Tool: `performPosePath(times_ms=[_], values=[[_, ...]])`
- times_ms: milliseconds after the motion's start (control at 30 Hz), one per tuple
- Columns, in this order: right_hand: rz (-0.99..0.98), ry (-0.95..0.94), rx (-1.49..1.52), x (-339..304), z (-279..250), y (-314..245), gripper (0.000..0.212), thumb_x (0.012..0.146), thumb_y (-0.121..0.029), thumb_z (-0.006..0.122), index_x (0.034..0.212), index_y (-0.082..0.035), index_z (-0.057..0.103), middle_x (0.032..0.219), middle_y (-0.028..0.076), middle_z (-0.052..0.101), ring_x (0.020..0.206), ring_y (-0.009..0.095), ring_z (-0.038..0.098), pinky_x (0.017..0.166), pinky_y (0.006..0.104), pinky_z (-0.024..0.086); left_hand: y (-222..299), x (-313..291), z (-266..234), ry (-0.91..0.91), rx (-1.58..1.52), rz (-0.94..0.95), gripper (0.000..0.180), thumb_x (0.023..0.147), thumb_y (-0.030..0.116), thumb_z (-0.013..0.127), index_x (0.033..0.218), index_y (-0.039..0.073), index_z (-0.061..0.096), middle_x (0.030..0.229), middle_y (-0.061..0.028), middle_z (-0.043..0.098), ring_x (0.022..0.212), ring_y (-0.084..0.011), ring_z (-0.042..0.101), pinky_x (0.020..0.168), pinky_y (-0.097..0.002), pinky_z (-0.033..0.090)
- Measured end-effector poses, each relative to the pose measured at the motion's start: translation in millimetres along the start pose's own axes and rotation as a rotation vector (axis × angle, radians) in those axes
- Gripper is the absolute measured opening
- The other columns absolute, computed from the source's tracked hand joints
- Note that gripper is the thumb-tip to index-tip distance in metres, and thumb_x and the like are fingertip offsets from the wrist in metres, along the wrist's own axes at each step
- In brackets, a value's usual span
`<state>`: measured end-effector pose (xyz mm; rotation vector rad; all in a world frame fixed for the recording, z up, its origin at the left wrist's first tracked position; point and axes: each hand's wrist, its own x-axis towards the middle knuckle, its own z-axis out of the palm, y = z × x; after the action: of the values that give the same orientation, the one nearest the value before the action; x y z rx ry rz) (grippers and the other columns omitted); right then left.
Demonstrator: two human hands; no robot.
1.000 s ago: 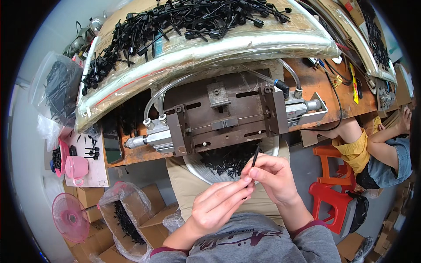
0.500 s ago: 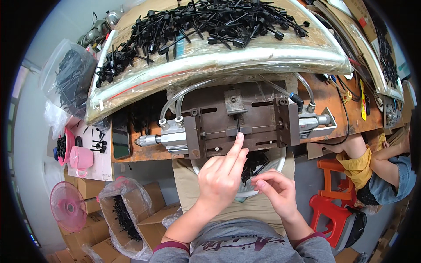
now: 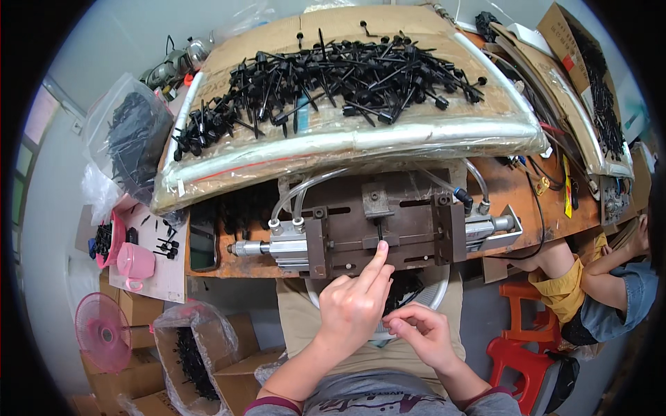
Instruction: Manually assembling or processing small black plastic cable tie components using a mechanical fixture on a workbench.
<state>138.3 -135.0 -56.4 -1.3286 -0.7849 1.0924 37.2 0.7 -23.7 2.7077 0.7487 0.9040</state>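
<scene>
A brown metal clamping fixture (image 3: 409,196) sits on the bench edge, with a silver air cylinder (image 3: 286,251) at its left and another cylinder (image 3: 482,234) at its right. A thin black rod-like piece (image 3: 379,229) lies in the small central block. My left hand (image 3: 350,305) reaches up to it, index finger stretched out with its tip at the piece's near end; the other fingers are partly bent. Lower right, my right hand (image 3: 423,336) has its thumb and forefinger brought together; whatever may be between them is hidden. A white basin (image 3: 445,291) with black pieces (image 3: 404,290) is on my lap, partly covered by the hands.
Black stemmed parts (image 3: 347,76) are heaped on a plastic-wrapped cardboard panel (image 3: 229,163) above the fixture. Clear air hoses (image 3: 298,194) run to the cylinders. A pink cup (image 3: 136,262), a pink fan (image 3: 104,333) and an open carton (image 3: 232,347) are at left; red stools (image 3: 517,360) and another person (image 3: 603,277) at right.
The head view has tilted upward, so the bench and fixture appear lower and more of the heap shows. Left fingertip stays at the black piece; my right thumb and forefinger are closer together.
</scene>
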Motion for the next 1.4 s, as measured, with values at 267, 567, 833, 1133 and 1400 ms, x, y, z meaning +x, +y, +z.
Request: performPosePath(times_ms=[267, 567, 833, 1133, 1400], values=[[0.012, 0.008, 0.032, -9, 1, 7, 0.013, 0.089, -0.005, 0.062, 0.098, 0.003, 0.067, 0.093, 0.010, 0.067, 0.084, 0.013, 0.064, 0.073, 0.0247, 0.051, 2, 0, -14, 0.001, -0.154, -0.044, 0.026, 0.069, 0.012, 0.078, 0.093, 0.006, 0.070, 0.113, -0.0047, 0.068, 0.050, -0.0099, 0.058, 0.050, -0.0225, 0.045], [0.113, -0.008, 0.022, -25, 10, 18, 0.013, 0.090, -0.006, 0.062, 0.098, 0.001, 0.069, 0.092, 0.007, 0.066, 0.083, 0.011, 0.062, 0.073, 0.0236, 0.050, 73, 44, -114, -0.363, -1.878, 0.387, 0.058, 0.094, 0.039, 0.053, 0.111, -0.016, 0.058, 0.120, -0.0285, 0.059, 0.101, -0.0320, 0.063, 0.082, -0.0292, 0.052], [0.086, -0.069, 0.028, -26, 16, 28, 0.015, 0.090, -0.010, 0.064, 0.099, 0.000, 0.069, 0.092, 0.007, 0.067, 0.078, 0.010, 0.063, 0.069, 0.0217, 0.050, 60, 27, -91, -0.330, -2.018, 0.540, 0.063, 0.099, 0.040, 0.045, 0.109, -0.022, 0.056, 0.104, -0.0412, 0.058, 0.095, -0.0375, 0.067, 0.081, -0.0358, 0.055], [0.027, -0.033, -0.008, -25, 14, 22, 0.014, 0.090, -0.011, 0.064, 0.098, -0.002, 0.070, 0.090, 0.006, 0.067, 0.077, 0.009, 0.063, 0.067, 0.0217, 0.050, 37, 14, -115, 0.130, -1.168, 0.471, 0.037, 0.100, 0.029, 0.046, 0.087, 0.001, 0.065, 0.084, -0.0182, 0.069, 0.072, -0.0275, 0.068, 0.069, -0.0334, 0.055], [-0.127, -0.016, -0.169, -23, 21, 21, 0.012, 0.088, -0.009, 0.066, 0.097, -0.002, 0.069, 0.083, 0.005, 0.066, 0.071, 0.009, 0.060, 0.063, 0.0227, 0.048, 97, 16, -109, 1.120, -1.473, 0.336, 0.021, 0.097, 0.022, 0.053, 0.083, 0.007, 0.048, 0.092, -0.0029, 0.053, 0.077, -0.0134, 0.048, 0.065, -0.0250, 0.039]])
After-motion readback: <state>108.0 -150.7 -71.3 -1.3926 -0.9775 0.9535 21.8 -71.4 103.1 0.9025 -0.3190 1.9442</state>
